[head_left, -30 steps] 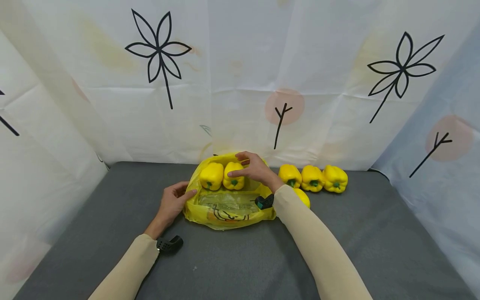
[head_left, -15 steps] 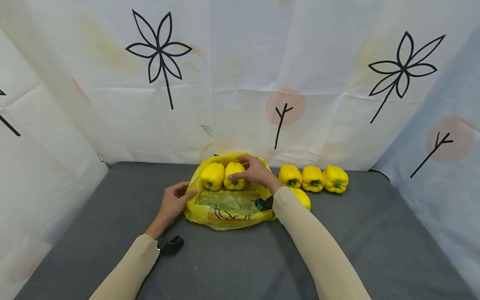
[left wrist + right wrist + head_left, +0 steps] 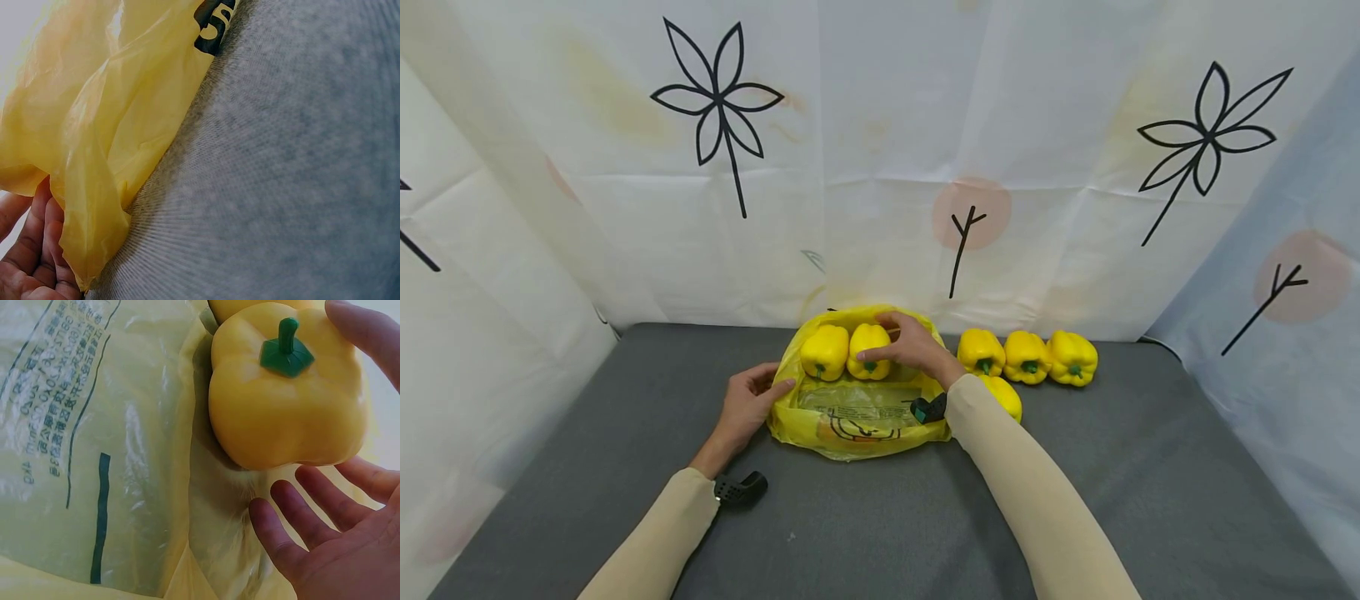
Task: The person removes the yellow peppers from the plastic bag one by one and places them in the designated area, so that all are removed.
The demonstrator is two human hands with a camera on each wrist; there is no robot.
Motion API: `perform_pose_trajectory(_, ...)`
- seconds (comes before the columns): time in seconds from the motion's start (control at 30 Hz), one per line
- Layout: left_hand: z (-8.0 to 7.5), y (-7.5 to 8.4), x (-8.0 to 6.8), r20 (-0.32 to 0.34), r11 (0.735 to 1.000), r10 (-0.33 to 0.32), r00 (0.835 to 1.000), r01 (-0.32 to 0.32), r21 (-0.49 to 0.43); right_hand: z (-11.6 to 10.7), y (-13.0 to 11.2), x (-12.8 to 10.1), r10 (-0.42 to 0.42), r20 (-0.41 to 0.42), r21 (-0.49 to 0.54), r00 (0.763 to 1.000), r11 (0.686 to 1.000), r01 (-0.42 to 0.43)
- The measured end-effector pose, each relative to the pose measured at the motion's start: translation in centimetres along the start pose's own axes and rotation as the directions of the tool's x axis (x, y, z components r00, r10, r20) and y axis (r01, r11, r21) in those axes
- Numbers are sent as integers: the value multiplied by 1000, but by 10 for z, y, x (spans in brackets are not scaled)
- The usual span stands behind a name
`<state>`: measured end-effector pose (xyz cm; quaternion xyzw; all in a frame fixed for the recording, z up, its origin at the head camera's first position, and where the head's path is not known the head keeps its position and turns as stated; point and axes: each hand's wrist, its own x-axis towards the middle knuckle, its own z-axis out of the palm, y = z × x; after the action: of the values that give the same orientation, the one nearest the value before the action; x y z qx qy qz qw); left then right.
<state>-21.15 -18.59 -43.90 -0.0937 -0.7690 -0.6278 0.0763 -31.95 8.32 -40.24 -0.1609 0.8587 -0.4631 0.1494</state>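
Observation:
A yellow plastic bag (image 3: 850, 442) lies with its mouth wide and its printed front toward me. Inside, at the back, two yellow bell peppers sit side by side: a left one (image 3: 824, 354) and a right one (image 3: 868, 353), stems facing forward. My left hand (image 3: 747, 408) pinches the bag's left rim, thumb inside and fingers outside; the left wrist view shows its fingers against the thin film. My right hand (image 3: 913, 342) reaches over the bag's right side and holds the right pepper between thumb and fingers. In the right wrist view, the other fingers (image 3: 281, 540) spread below that pepper (image 3: 287, 394).
Three yellow bell peppers (image 3: 1026, 358) stand in a row right of the bag on the grey table (image 3: 850, 533). Another pepper (image 3: 1004, 398) is partly hidden behind the right sleeve. A patterned white curtain (image 3: 880, 167) rises along the table's back edge.
My right hand has lowered slightly and its fingers have come in around the right pepper in the bag. The left hand and the bag stay in place.

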Motion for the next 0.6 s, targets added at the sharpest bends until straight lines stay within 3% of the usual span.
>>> perform_pose_trajectory(0.6,0,-1,0,-4,1000,-3,1000,3,-5,3,2,-1,-11,-5,-35,1000,999,11)
